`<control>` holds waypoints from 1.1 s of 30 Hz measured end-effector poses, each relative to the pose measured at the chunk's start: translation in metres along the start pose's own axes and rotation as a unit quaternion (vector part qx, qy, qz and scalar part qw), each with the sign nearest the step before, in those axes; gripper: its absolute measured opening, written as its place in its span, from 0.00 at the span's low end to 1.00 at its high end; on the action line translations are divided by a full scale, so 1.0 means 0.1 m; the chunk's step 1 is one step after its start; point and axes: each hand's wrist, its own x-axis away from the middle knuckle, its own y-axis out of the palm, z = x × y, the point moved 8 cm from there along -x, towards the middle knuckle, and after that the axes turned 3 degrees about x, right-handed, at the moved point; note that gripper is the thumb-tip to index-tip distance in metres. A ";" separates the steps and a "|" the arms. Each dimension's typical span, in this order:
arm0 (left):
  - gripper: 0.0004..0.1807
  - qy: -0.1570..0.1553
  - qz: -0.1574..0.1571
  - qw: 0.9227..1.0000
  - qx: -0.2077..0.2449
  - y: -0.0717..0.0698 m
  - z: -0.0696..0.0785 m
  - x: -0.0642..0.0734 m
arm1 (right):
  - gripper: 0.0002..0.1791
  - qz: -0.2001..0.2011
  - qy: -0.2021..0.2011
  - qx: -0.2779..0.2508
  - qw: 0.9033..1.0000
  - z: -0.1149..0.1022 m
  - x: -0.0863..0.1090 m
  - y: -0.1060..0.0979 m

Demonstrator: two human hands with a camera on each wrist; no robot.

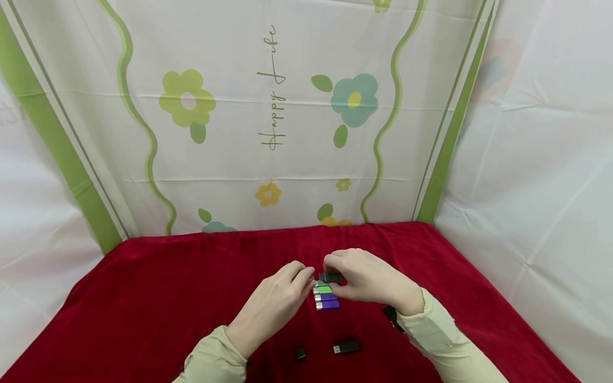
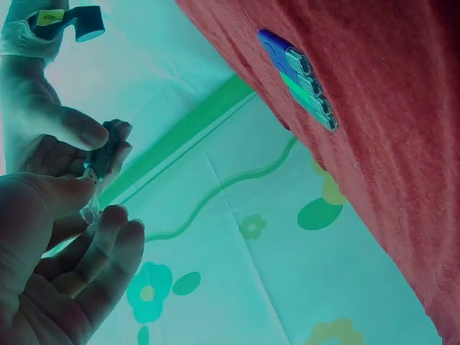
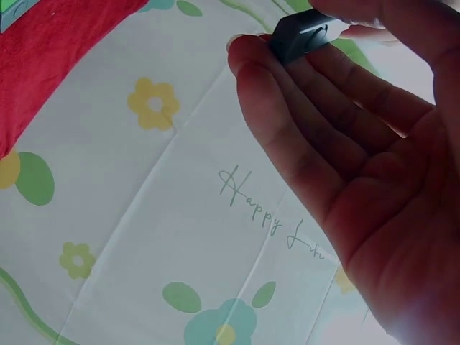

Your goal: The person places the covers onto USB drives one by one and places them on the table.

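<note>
My right hand (image 1: 369, 275) pinches a dark USB stick (image 1: 331, 277) between thumb and fingers. Its metal plug points toward my left hand (image 1: 275, 300), which pinches a small clear plastic piece (image 2: 90, 212) that looks like a cap. In the left wrist view the fingertips of both hands are close together, and whether the clear piece touches the plug I cannot tell. Just below the hands, a row of several USB sticks lies on the red cloth: purple ones (image 1: 330, 305) nearest me, then a green one (image 1: 325, 290), with the far end partly hidden.
Nearer me on the red cloth (image 1: 191, 303) lie a black USB stick (image 1: 348, 347) with its plug bare and a small black piece (image 1: 300, 353). A white flowered curtain (image 1: 230, 175) hangs behind the table, with white sheets at both sides.
</note>
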 end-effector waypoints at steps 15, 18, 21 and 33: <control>0.12 0.003 0.009 1.000 0.023 -0.03 0.01 -0.02 | 0.14 0.011 -0.009 -0.003 1.000 -0.02 0.00 -0.02; 0.13 0.009 0.014 1.000 0.024 -0.05 0.03 -0.02 | 0.13 0.012 -0.009 -0.003 1.000 -0.03 0.00 -0.01; 0.13 0.013 0.016 0.999 0.024 -0.05 0.04 -0.02 | 0.12 0.013 -0.010 -0.003 1.000 -0.04 0.00 0.00; 0.13 0.004 0.008 1.000 0.024 -0.01 -0.01 -0.01 | 0.11 0.019 -0.019 0.003 1.000 -0.06 -0.01 -0.01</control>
